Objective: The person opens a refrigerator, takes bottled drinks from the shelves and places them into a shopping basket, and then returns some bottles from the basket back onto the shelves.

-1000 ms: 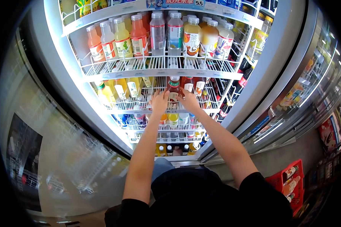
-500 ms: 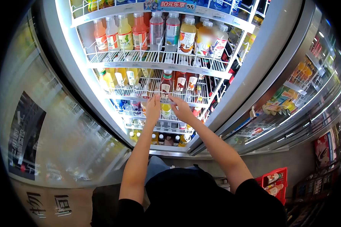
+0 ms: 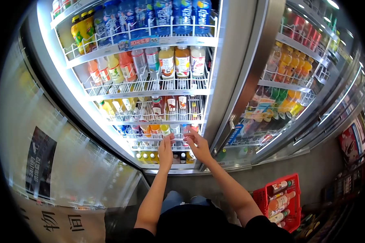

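My left hand point(image 3: 165, 150) is raised before the lower shelves of a lit drinks fridge point(image 3: 225, 73), fingers stretched and nothing in them. Facing it, a short gap away, my right hand point(image 3: 199, 148) has loosely bent fingers spread apart, also without anything in it. Just above the hands, a dark red bottle point(image 3: 158, 106) stands at the front of a wire shelf point(image 3: 150, 121), with two more red bottles to its right. A yellow-green bottle point(image 3: 165, 129) shows on the shelf below. Parts of the lowest rows are hidden behind my hands.
A red basket point(image 3: 264, 198) with several bottles point(image 3: 280, 203) stands on the floor at my right. The fridge's glass door point(image 3: 81, 150) is swung out on my left. Blue bottles point(image 3: 163, 18) fill an upper shelf. Another fridge point(image 3: 267, 117) with a handle adjoins on the right.
My hands have drawn back and down, away from the shelf edge below the dark red bottle. The view has shifted, showing more of the upper shelves and the basket.
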The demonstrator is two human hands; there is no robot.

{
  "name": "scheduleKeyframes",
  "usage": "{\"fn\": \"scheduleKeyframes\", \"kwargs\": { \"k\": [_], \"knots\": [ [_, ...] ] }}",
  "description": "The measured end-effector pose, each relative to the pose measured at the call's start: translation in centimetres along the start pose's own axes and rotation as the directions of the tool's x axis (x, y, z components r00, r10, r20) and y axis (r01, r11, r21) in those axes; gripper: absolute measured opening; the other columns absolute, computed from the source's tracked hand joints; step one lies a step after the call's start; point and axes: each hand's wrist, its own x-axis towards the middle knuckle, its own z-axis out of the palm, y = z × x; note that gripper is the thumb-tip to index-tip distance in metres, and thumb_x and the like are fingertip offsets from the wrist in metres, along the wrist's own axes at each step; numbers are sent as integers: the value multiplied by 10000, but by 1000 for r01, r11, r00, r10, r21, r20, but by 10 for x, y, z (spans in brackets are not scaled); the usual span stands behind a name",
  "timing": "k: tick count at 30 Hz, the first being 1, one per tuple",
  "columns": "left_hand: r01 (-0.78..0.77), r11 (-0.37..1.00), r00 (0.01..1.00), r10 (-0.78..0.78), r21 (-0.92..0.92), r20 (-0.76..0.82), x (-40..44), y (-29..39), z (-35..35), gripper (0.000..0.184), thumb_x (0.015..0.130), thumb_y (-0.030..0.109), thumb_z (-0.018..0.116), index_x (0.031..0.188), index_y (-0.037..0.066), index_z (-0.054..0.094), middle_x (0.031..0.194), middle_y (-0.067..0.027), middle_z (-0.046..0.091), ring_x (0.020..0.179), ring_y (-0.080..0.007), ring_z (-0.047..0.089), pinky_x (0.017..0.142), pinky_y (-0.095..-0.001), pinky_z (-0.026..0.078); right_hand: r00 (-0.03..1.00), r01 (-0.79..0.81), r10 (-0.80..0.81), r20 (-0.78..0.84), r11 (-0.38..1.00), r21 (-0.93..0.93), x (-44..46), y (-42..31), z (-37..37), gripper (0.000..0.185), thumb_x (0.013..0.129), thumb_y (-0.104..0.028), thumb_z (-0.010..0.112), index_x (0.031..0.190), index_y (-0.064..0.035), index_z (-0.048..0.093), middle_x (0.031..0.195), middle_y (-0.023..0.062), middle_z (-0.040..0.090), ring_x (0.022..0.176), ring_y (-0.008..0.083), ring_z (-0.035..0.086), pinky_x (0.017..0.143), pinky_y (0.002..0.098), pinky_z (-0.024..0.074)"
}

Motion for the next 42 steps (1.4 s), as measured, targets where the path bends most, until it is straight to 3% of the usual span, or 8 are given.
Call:
{"fn": "scheduleKeyframes", "kwargs": {
  "k": [2,6,12,18,24,28,33,42],
  "knots": [
    [0,993,1000,3,-114,24,-19,20,10,456,1063,353,370,1232,5,611,1090,-84,661,922,-137,614,849,-281,472,999,1,0,-35,999,34,-19,-8,-10,456,967,-86,537,1417,-50,473,1119,130,677,980,171,674,851,300,527],
    [-9,992,996,20,-127,85,-48,24,17,448,1068,352,358,1237,14,599,1057,-81,655,919,-137,607,849,-280,471,989,40,-31,-141,998,57,-63,-27,-29,446,968,-88,544,1406,-38,480,1118,136,671,983,183,670,862,301,515],
    [50,969,976,4,-240,218,-97,42,30,432,1073,307,372,1229,-23,605,1018,-79,660,882,-117,596,825,-262,466,958,-30,71,-279,988,149,-149,-29,-52,436,996,-127,516,1413,-17,448,1159,138,634,998,181,630,862,301,508],
    [106,970,904,-3,-220,427,-168,47,29,402,1067,279,383,1236,-19,593,1040,-79,653,887,-119,598,829,-266,461,862,-60,266,-431,898,435,-246,-36,-55,520,1003,-192,480,1485,-60,335,1281,169,588,1060,213,617,860,341,517],
    [217,960,845,-96,-174,525,-238,28,21,369,1062,249,393,1228,-10,596,1037,-84,649,896,-133,586,834,-282,456,862,-144,263,-434,947,287,-346,-81,-34,614,1001,-231,496,1540,-98,234,1493,178,385,1302,281,465,1014,410,443],
    [266,958,789,-156,-102,594,-279,23,44,341,1056,225,406,1221,4,607,1034,-77,649,894,-131,585,828,-280,456,799,-90,257,-544,945,314,-405,-102,-52,614,1003,-213,518,1538,-90,242,1492,155,385,1313,256,444,1030,391,420],
    [233,970,692,-116,-69,713,-316,42,82,323,1045,225,421,1221,26,606,1043,-53,651,877,-110,589,801,-254,443,725,-73,186,-663,978,194,-447,-118,-95,592,1005,-241,494,1524,-69,266,1478,167,399,1299,273,457,1004,395,444],
    [253,966,560,-103,-51,822,-371,55,181,317,1038,233,451,1231,34,605,1058,-62,658,901,-117,600,815,-261,458,647,-59,191,-738,978,201,-485,-136,-169,568,1014,-239,478,1523,-86,279,1464,155,411,1311,266,458,1014,396,446]
  ]
}}
